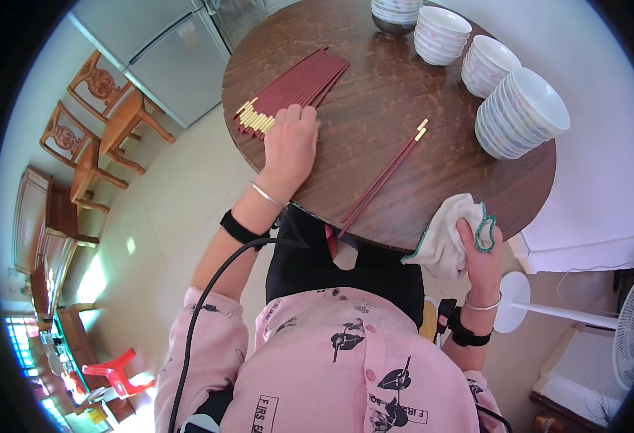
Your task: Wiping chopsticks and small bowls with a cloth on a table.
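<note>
Your left hand (291, 141) is at the chopstick pile (302, 86); your right hand (483, 245) grips a cloth (443, 231).
The pile lies on the far-left part of the round table (374, 108), its slim, straight, dark-red sticks side by side with shiny gold bands toward you; your left fingers are bent and close together over its near end, but you can't tell here whether they pinch a stick. Your right fingers are clamped on the soft, crumpled off-white cloth, green stitching along its edge, at the table's near-right rim. Between your hands, two loose chopsticks (385, 177) lie slantwise on glossy, dark-brown, wood-grained surface. Smooth white bowls (519, 115) with pale patterns stand nested along the right side. Your pink shirt (317, 339) carries black plant prints and boxed lettering.
</note>
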A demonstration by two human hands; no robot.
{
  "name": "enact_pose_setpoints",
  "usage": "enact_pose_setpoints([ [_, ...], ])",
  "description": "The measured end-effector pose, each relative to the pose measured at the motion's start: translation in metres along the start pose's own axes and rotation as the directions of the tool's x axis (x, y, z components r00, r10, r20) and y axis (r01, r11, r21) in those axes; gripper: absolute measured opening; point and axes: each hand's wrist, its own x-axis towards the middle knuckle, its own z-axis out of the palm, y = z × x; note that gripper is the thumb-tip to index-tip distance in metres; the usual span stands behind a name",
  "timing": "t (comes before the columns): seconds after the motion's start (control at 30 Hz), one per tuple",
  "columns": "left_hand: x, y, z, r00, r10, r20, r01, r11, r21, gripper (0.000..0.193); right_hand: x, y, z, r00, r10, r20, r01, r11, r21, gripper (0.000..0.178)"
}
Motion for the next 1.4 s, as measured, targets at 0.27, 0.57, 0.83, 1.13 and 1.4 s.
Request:
enact_pose_setpoints([
  [0.27, -0.027, 0.064, -0.037, 0.929, 0.015, 0.371, 0.196, 0.828, -0.526, 0.019, 0.003, -0.001, -0.001, 0.995, -0.046, 0.085, 0.044, 0.999, 0.029, 0.018],
  [0.57, -0.029, 0.07, -0.027, 0.914, -0.038, 0.404, 0.252, 0.834, -0.492, 0.017, -0.001, 0.002, 0.0, 0.999, -0.044, 0.027, 0.044, 0.999, 0.013, 0.019],
  [0.83, -0.032, 0.071, -0.04, 0.767, -0.203, 0.609, 0.63, 0.417, -0.655, 0.013, -0.005, -0.009, 0.007, 0.998, 0.007, -0.065, -0.012, 0.998, -0.069, 0.021],
  [1.13, -0.057, 0.117, -0.073, 0.762, -0.009, 0.648, 0.648, -0.019, -0.762, 0.008, -0.026, -0.048, 0.08, 0.971, -0.227, 0.076, 0.206, 0.954, 0.216, 0.019],
  [1.4, -0.084, 0.124, -0.091, 0.825, 0.085, 0.559, 0.519, 0.277, -0.809, 0.014, 0.049, -0.046, 0.045, 0.987, -0.034, -0.158, 0.096, 0.912, 0.399, 0.023],
])
